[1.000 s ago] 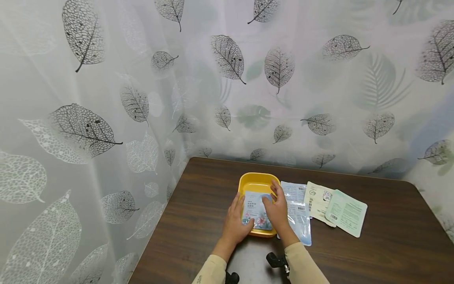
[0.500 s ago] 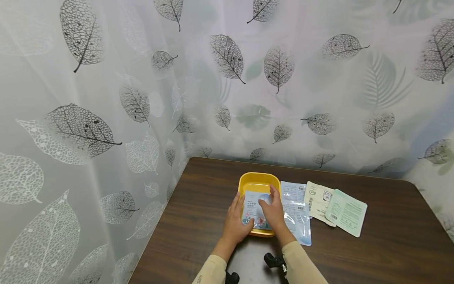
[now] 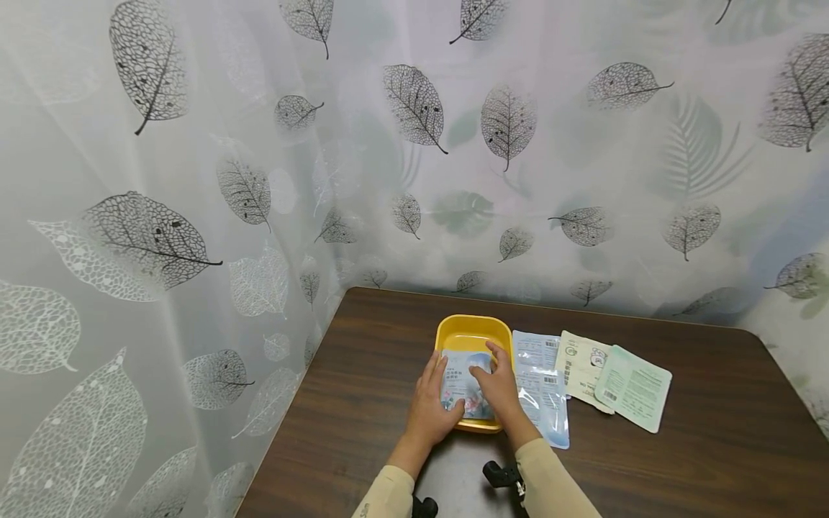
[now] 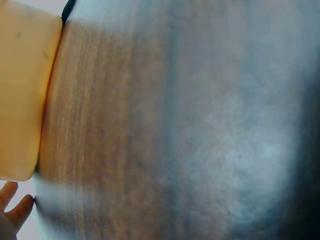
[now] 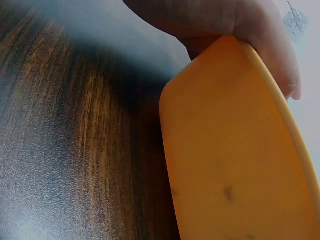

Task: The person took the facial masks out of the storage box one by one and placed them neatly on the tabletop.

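Observation:
A yellow plastic tray [image 3: 474, 325] stands on the table, holding a pale blue sachet [image 3: 461, 394] printed with pink flowers. My left hand [image 3: 429, 404] lies along the tray's left rim, fingers stretched forward and the thumb over the sachet's near left part. Over the right side is my right hand [image 3: 504, 394], its fingers slightly bent and spread above the sachet. In the left wrist view a few fingertips of the left hand [image 4: 15, 212] show by the tray wall [image 4: 25, 95]. The right wrist view has the right hand [image 5: 240, 22] draped over the tray's rim [image 5: 280, 100].
Right of the tray lie light blue sachets [image 3: 542, 388], overlapping one another. Beyond them are a cream sachet [image 3: 578, 360] and a mint green one [image 3: 633, 388]. All rest on the dark wooden table [image 3: 712, 432], backed by a leaf-patterned curtain [image 3: 453, 180].
My right hand has shifted a little left over the sachet, and its fingers have drawn in slightly. The left hand and the tray stay in place.

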Tool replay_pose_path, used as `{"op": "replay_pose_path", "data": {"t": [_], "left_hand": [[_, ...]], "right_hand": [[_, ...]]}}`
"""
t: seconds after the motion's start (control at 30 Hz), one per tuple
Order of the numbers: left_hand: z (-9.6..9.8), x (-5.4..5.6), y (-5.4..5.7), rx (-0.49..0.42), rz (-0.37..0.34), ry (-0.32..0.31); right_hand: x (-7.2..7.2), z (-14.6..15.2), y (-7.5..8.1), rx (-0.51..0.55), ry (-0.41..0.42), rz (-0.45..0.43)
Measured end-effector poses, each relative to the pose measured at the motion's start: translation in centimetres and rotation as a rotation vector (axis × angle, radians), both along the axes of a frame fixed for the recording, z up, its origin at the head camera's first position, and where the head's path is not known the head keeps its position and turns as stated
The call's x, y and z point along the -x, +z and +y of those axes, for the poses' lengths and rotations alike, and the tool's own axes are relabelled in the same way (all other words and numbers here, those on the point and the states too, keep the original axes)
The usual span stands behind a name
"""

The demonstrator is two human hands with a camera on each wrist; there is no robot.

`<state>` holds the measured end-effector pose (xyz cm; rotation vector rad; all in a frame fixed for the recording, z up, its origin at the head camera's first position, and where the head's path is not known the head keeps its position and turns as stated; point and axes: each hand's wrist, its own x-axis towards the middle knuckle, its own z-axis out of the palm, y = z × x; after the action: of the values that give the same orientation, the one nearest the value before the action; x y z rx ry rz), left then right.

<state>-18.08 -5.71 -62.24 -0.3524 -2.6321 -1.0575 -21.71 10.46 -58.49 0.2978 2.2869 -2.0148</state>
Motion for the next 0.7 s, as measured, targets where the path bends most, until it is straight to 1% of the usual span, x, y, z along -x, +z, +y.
{"op": "replay_pose_path", "data": {"t": [0.2, 0.4, 0.53, 0.7], "left_hand": [[0.03, -0.09, 0.04, -0.007, -0.011, -0.003], [-0.01, -0.06, 0.06, -0.01, 0.012, -0.006], [-0.02, -0.02, 0.01, -0.012, 0.015, -0.005], [-0.02, 0.0, -0.06, -0.006, 0.021, -0.002]], "right_hand": [[-0.3, 0.07, 0.19, 0.083, -0.025, 0.041], [-0.3, 0.08, 0.27, 0.156, -0.002, 0.101], [-0.35, 0.08, 0.27, 0.137, 0.031, 0.101], [-0.41, 0.08, 0.08, 0.137, 0.115, 0.09]]}}
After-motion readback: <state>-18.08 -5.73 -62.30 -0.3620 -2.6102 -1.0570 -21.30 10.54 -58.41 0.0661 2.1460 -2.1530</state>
